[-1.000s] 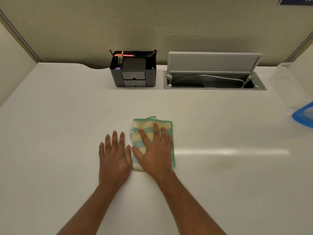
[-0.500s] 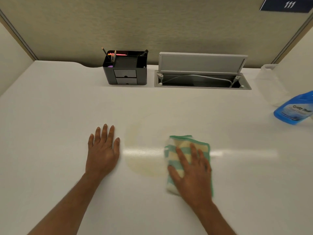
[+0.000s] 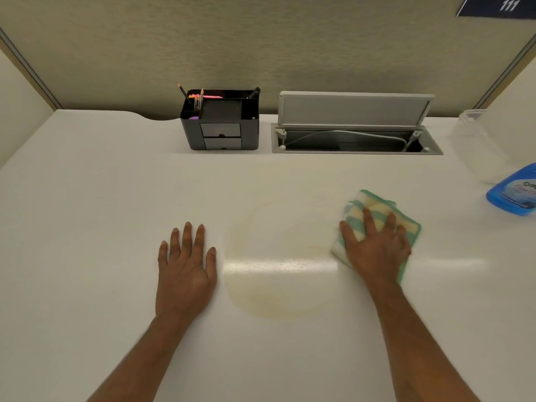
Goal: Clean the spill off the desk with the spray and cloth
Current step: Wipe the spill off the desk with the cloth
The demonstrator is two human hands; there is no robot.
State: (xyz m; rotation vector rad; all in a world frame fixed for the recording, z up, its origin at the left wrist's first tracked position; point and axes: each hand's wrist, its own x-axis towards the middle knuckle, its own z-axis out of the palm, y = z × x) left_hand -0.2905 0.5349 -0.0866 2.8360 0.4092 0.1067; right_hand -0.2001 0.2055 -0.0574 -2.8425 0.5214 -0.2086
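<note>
A pale yellowish spill (image 3: 275, 294) spreads over the white desk (image 3: 87, 213) between my hands, smeared into a faint ring. My right hand (image 3: 377, 248) presses flat on a folded green, yellow and white striped cloth (image 3: 374, 207) at the spill's right edge. My left hand (image 3: 185, 271) lies flat on the desk just left of the spill, fingers apart, holding nothing. A blue spray bottle (image 3: 513, 192) lies at the far right edge, partly cut off by the frame.
A black desk organiser (image 3: 220, 126) with pencils stands at the back centre. Beside it an open cable hatch (image 3: 353, 137) has its grey lid raised. A clear plastic container (image 3: 478, 140) sits at the back right. Partition walls enclose the desk.
My right hand has slid the cloth from the left of the spill across to its right side, uncovering the smeared stain. My left hand has stayed flat on the desk.
</note>
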